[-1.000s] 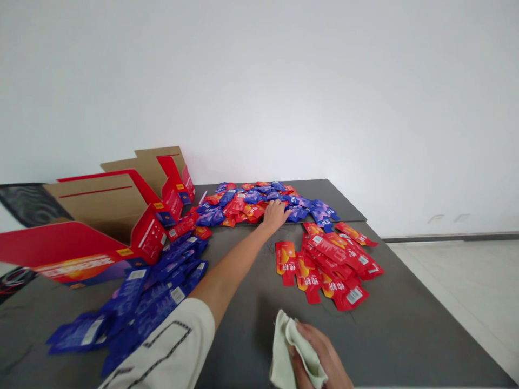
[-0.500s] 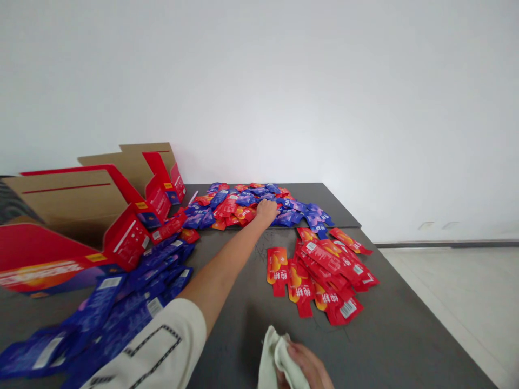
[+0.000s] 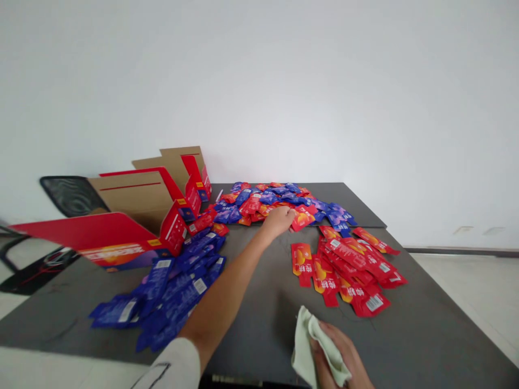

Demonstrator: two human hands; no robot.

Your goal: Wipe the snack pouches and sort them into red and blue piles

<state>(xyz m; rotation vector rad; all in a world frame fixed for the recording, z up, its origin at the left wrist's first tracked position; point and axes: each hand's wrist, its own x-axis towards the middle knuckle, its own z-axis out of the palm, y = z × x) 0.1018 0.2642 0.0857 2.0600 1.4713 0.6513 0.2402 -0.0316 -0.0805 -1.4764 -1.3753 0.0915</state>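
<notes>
Seen from the head-worn camera, a person's left hand (image 3: 278, 222) rests on the near edge of a loose heap of mixed red and blue sachets (image 3: 267, 200) at the far end of a dark grey tabletop (image 3: 425, 308). The fingers curve down over the foil packets, with a red sachet (image 3: 303, 219) just beside the fingertips (image 3: 292, 216); whether they are pinching anything cannot be told from this view. The bare forearm reaches out from a white sleeve (image 3: 172, 367).

At the near edge of the table, the right hand (image 3: 336, 359) is clenched around a folded pale green cloth (image 3: 302, 340), holding it clear of the sachets. In a heap this loose, working with the fingertips and lifting one packet at a time would keep neighbouring sachets from sliding.

The table holds three groups of sachets: the mixed heap, a red pile (image 3: 344, 270) to the right of the left arm, and a blue pile (image 3: 174, 286) to its left. Overlaps rule out an exact count, though each group holds dozens or close to it. There is one cloth. What appear to be three open red-and-cardboard cartons (image 3: 141, 194) overlap at the left end of the table, and a black chair (image 3: 71, 195) stands behind them.
</notes>
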